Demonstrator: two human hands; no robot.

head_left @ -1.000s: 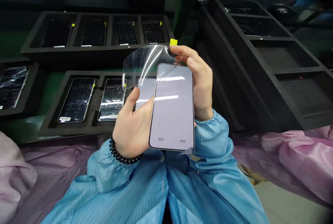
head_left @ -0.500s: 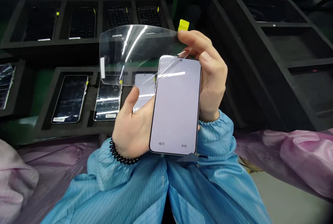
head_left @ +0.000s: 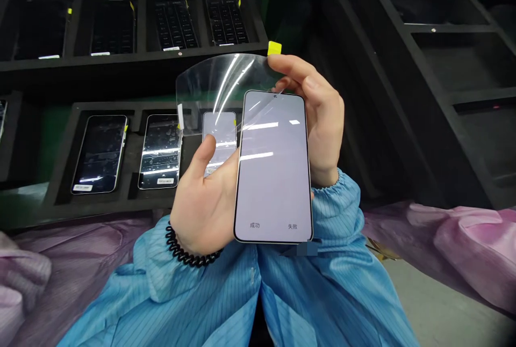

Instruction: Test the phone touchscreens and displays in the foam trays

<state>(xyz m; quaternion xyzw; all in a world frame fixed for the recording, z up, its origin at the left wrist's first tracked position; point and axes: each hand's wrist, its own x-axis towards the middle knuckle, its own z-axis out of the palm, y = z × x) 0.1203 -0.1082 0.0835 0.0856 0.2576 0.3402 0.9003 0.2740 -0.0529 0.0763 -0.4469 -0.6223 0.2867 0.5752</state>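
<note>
The left hand (head_left: 205, 202) cradles a phone (head_left: 274, 170) upright in a firm grip, its thumb raised beside the phone's edge and a coiled wristband (head_left: 189, 247) at the wrist. The right hand (head_left: 318, 116) bends around the phone's upper right, its grip pinching a curved, clear film (head_left: 217, 89) near a yellow tab (head_left: 274, 48). The glossy film arches over the phone's top. Beyond, black foam trays (head_left: 60, 202) hold more phones (head_left: 99, 153). Blue striped sleeves (head_left: 338, 207) show below, with pink cloth (head_left: 471, 245) to the right.
</note>
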